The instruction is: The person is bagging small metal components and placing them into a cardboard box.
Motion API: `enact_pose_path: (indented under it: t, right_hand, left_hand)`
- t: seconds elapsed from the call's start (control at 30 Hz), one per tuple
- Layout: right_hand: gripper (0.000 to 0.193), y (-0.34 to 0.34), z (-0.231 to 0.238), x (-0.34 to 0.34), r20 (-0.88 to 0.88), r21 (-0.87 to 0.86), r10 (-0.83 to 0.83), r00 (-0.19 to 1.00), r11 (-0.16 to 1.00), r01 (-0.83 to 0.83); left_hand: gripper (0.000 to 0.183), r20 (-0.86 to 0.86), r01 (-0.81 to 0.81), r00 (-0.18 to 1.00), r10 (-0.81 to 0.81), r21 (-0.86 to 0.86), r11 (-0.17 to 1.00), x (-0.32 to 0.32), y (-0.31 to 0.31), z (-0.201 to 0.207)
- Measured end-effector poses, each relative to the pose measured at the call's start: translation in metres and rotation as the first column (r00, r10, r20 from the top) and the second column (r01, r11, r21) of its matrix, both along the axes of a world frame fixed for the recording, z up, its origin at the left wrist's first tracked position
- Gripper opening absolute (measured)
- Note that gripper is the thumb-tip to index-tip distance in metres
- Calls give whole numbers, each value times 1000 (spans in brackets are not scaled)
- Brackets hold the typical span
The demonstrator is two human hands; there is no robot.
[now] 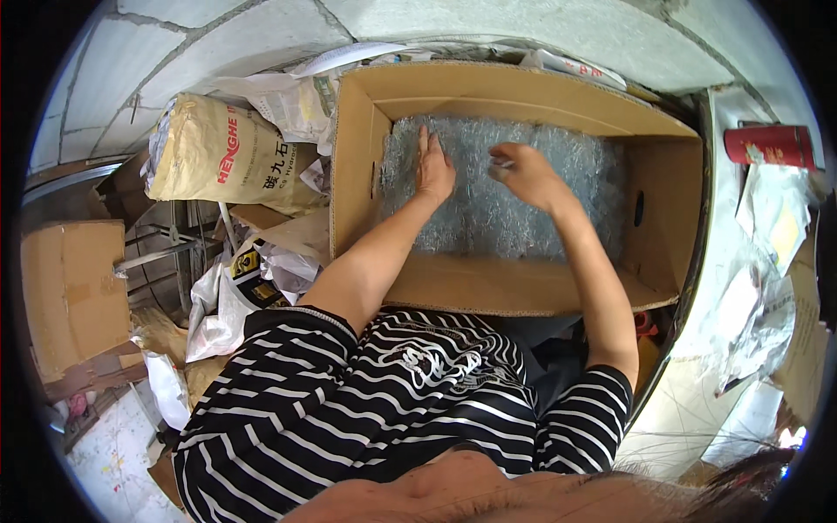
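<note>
A large open cardboard box [514,283] stands in front of me. Inside lies a thick layer of shiny, grey-blue, see-through small pieces [514,213]; their exact kind is too fine to make out. My left hand [433,170] rests over the left part of this layer, its fingers stretched out toward the far wall of the box. Above the middle of the layer is my right hand [527,174], with fingers curled and pinched together. Something small and shiny seems to show at its fingertips, but blur hides what it is.
To the left of the box leans a tan paper sack [222,152] on a metal frame, with crumpled bags [218,309] below. A smaller carton [74,292] sits at far left. On a ledge to the right are a red cylinder [769,146] and plastic bags [750,314]. A block wall [523,26] rises behind.
</note>
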State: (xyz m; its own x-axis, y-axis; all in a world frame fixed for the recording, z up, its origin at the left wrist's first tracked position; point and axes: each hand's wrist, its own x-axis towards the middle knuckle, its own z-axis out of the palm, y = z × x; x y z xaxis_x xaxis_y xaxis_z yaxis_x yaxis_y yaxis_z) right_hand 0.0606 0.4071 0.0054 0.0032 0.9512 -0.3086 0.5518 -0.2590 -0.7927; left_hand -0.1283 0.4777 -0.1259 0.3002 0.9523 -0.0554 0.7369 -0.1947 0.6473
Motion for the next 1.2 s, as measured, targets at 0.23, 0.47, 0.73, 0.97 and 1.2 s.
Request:
enact_pose_path:
  t: [0.23, 0.47, 0.73, 0.97, 1.2]
  right_hand:
    - [37, -159, 102, 31, -108, 19, -356, 928, 933, 360]
    - [35, -270, 110, -1, -323, 72, -770, 550, 560, 825]
    - [28, -270, 89, -34, -278, 73, -811, 515, 517, 853]
    - [31, -290, 108, -29, -61, 222, -774, 630, 605, 765]
    - [24, -316, 84, -42, 110, 364, -754, 648, 637, 679]
  left_hand:
    - [35, -171, -178, 967, 188, 73, 981, -28, 88, 6]
    - [54, -312, 27, 946, -90, -201, 979, -33, 107, -21]
    - [54, -363, -69, 930, 53, -32, 997, -69, 16, -41]
    - [44, -364, 121, 930, -56, 157, 980, -50, 31, -57]
    - [57, -258, 263, 947, -193, 277, 924, -54, 91, -90]
